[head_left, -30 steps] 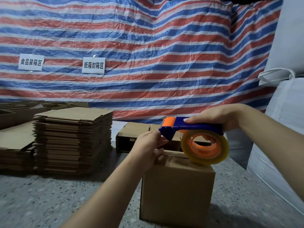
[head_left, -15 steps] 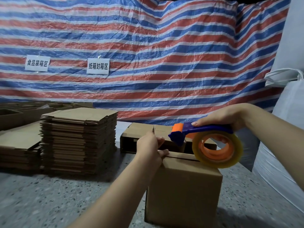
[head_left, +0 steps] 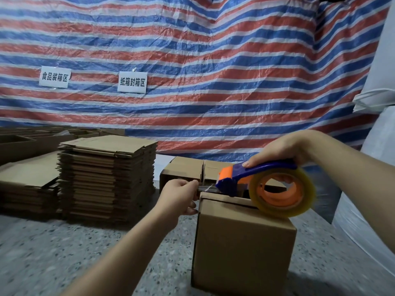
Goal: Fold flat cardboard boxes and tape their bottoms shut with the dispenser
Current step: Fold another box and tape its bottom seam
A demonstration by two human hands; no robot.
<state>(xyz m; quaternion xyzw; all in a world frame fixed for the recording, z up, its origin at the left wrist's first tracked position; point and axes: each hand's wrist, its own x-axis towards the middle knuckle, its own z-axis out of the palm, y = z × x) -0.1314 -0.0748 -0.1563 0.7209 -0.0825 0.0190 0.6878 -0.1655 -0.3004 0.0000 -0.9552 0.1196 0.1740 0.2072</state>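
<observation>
The right hand (head_left: 284,149) has its grip clamped on the one blue-and-orange tape dispenser (head_left: 256,180), held above the one upright cardboard box (head_left: 243,248) on the desk (head_left: 64,253). The left hand (head_left: 178,196) pinches the tape end (head_left: 208,188) just beside the box's far-left top corner. Two stacks of flat boxes (head_left: 106,178) stand well apart to the left.

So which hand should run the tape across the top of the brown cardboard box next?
Right, probably. The right hand grips the blue and orange tape dispenser over the brown cardboard box, while the left hand pinches the clear tape's free end at the left edge.
</observation>
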